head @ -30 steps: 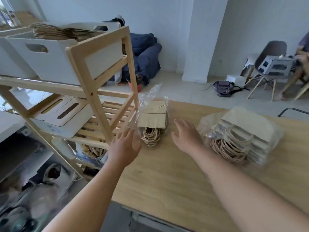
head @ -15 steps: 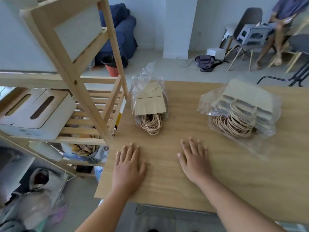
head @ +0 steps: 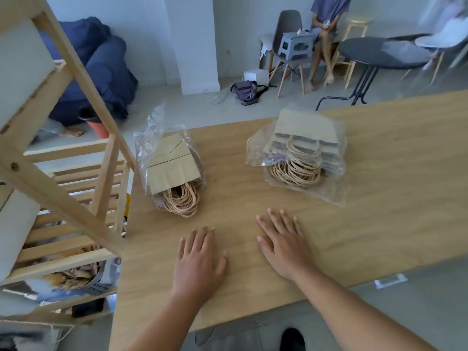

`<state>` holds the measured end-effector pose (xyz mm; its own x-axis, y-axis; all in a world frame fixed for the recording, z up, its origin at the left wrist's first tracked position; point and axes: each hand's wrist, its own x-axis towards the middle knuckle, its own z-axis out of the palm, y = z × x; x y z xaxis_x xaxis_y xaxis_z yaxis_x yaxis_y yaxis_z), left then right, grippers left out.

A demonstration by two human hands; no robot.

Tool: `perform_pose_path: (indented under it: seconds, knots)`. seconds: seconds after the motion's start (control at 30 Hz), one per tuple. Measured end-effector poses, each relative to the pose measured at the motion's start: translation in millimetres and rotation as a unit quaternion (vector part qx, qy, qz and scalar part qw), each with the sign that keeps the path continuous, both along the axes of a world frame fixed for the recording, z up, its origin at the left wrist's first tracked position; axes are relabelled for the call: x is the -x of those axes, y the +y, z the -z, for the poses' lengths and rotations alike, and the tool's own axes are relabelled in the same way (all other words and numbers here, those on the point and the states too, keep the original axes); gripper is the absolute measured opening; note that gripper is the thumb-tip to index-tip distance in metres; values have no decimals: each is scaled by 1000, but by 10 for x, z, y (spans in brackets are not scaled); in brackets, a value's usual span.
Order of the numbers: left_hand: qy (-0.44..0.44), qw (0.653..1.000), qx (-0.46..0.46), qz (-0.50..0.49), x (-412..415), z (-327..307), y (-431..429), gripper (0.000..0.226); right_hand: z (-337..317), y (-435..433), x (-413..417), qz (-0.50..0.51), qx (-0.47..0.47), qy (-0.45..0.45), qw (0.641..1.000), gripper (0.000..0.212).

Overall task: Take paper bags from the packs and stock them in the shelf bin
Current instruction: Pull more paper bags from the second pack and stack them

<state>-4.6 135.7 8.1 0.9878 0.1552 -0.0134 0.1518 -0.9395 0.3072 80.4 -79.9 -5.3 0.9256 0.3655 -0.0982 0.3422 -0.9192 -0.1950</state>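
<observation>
Where clear crinkled plastic veils them, two packs of kraft paper bags lie on the wood-grain worktop (head: 379, 188): left pack (head: 172, 171), right pack (head: 301, 150), twisted-cord handles protruding. Left hand (head: 197, 262), right hand (head: 286, 247): flat, fingers spread, empty, nearer than both. Wooden shelf (head: 76, 158) cropped left.

The shelf (head: 63, 138) runs off the frame at nine o'clock. Its white bin (head: 17, 79) is cut off at eleven, contents unseen.

soft daylight, blurred, warped edges

Matt brown paper bags (head: 172, 168) with twisted paper-cord handles lie in glossy crinkled clear plastic packs (head: 255, 153) on the smooth pale wood-grain table (head: 379, 198).
</observation>
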Motion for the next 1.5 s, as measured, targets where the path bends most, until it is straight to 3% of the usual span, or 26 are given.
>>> perform_pose_path:
  seconds: [0.17,0.33,0.8,1.07,1.27,1.5]
  knots:
    - [15,996,-6,86,-407,-114,-372,83,11,-605,-14,105,19,1,994,67]
    - [36,992,-7,119,-615,-4,-651,67,-1,-923,-78,168,11,-1,986,73]
    - [-1,997,-25,77,-519,121,-691,65,1,-1093,-195,127,-4,-25,992,60]
    - [-27,996,56,-70,-1010,7,-1113,59,51,-1141,-228,111,-33,-45,992,59]
    - [-154,988,18,28,-1873,-426,-1199,53,58,-1153,-212,107,-51,-46,992,56]
    - [-131,983,-40,125,-2376,-580,-1134,37,130,-1155,-243,120,-69,-85,987,52]
